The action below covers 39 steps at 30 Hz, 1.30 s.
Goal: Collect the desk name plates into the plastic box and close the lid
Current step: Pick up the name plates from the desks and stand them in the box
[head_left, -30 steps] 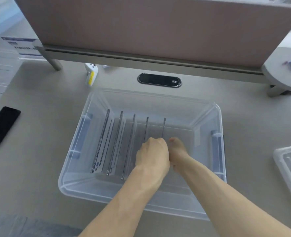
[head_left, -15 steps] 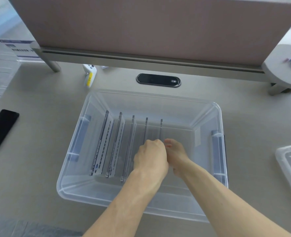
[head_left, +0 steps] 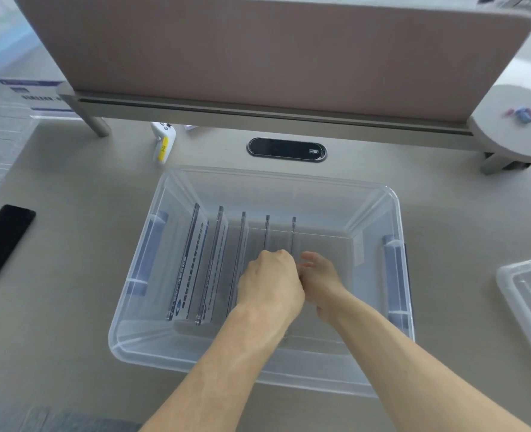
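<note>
A clear plastic box (head_left: 395, 219) sits open on the desk in front of me. Several clear acrylic name plates stand on edge in a row inside it; the left ones (head_left: 192, 254) show printed paper inserts. Both my hands are down inside the box at the rightmost name plate (head_left: 293, 233). My left hand (head_left: 270, 282) is curled into a fist over its top edge. My right hand (head_left: 320, 279) touches it from the right with fingers bent on it. The plate's near half is hidden by my hands. The clear lid (head_left: 525, 291) lies apart at the right edge.
A black phone (head_left: 2, 241) lies on the desk at the left. A white device with a yellow label (head_left: 163, 141) and a black oval cable port (head_left: 286, 149) sit behind the box. A pink divider panel (head_left: 273, 57) stands along the desk's far edge.
The rightmost name plate has shifted slightly left, closer to its neighbour. Both hands have stayed on it, almost in the same place.
</note>
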Tool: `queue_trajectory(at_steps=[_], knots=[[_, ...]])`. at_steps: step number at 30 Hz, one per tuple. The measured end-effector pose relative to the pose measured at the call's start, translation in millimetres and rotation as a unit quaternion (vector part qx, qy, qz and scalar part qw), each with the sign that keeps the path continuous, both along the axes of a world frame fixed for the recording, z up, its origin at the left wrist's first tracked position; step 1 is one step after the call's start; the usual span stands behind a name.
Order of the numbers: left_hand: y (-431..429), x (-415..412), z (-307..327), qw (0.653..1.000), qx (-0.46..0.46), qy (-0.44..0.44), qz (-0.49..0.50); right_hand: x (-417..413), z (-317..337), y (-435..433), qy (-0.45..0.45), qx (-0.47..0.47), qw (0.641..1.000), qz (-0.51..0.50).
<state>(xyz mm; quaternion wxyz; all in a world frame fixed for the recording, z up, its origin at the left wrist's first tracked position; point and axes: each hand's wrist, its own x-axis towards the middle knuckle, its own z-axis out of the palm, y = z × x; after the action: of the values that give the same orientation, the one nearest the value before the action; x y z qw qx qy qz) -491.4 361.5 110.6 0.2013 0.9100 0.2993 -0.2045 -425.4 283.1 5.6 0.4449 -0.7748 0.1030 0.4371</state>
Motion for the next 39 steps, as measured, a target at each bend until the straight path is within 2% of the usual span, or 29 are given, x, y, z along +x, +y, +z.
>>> queue_trajectory(at_steps=[4,9,16,20,25,32,36,39], knots=[[38.3,-1.7,24.8,0.991,-0.006,-0.128,0.029,3.4,31.6,-4.0,-0.094,0.041,0.993,-0.062],[79.2,-3.9,92.6,0.937,-0.094,-0.322,0.101,9.9,103.4,-1.4,-0.212,0.120,0.963,-0.114],[104.0,-27.9,173.9,0.896,-0.085,-0.421,0.113,-1.1,213.6,48.5,-0.303,0.240,0.918,-0.087],[142.3,-51.3,193.5,0.830,-0.157,-0.495,0.203,-19.3,267.2,88.7,-0.339,0.306,0.889,-0.040],[205.6,-79.3,198.1,0.750,-0.234,-0.533,0.314,-44.3,297.8,147.4,-0.339,0.344,0.876,-0.006],[312.4,-95.8,155.7,0.696,-0.304,-0.533,0.374,-79.5,273.1,254.2,-0.314,0.324,0.893,0.007],[386.8,-99.4,121.0,0.648,-0.364,-0.521,0.420,-87.8,247.4,328.2,-0.301,0.292,0.908,0.003],[446.0,-101.1,96.7,0.645,-0.366,-0.512,0.433,-87.7,225.8,382.9,-0.294,0.271,0.917,-0.011]])
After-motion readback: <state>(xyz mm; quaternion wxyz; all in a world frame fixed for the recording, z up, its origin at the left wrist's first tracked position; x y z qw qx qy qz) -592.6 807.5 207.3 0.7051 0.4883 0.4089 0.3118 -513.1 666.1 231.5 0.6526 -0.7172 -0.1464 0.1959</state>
